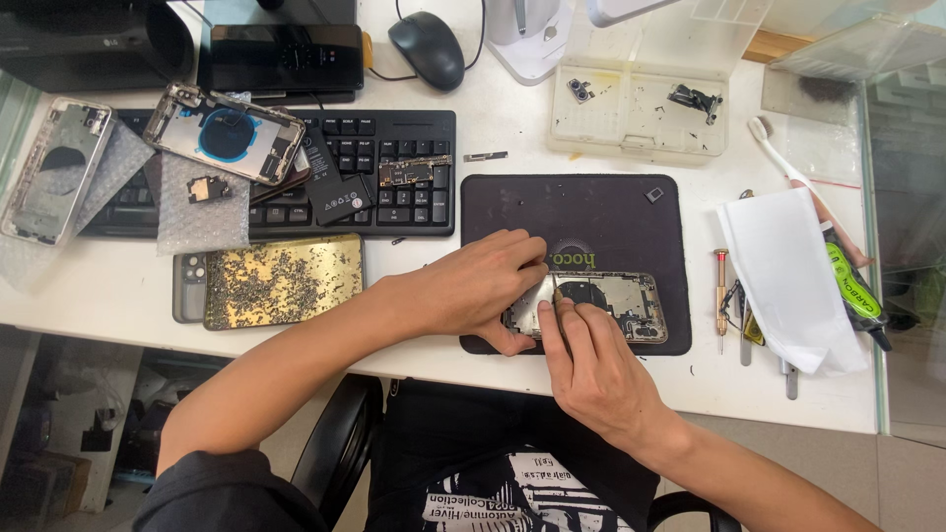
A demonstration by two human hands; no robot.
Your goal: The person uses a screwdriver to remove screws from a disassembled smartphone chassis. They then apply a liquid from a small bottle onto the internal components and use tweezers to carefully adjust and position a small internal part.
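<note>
White desk, with lots of phone parts on top. Black keyboard near the back, half covered by an open phone shell with a blue ring inside. Dark work mat in the middle. Gold tray full of tiny screws, just left of the mat. Clear plastic box with small black bits behind the mat. White paper on the right, on top of some tools. Black mouse at the far back.

On the front part of the mat, an open phone frame: long, silver, lying flat, insides showing, a dark round part in the middle and small metal pieces at the right end.

Left hand pressed down on the left end of the frame, fingers curled together over its edge. Right hand pinching a thin tool, tip touching the frame's inside, right beside the left fingers.

Small red screwdriver just right of the mat.
</note>
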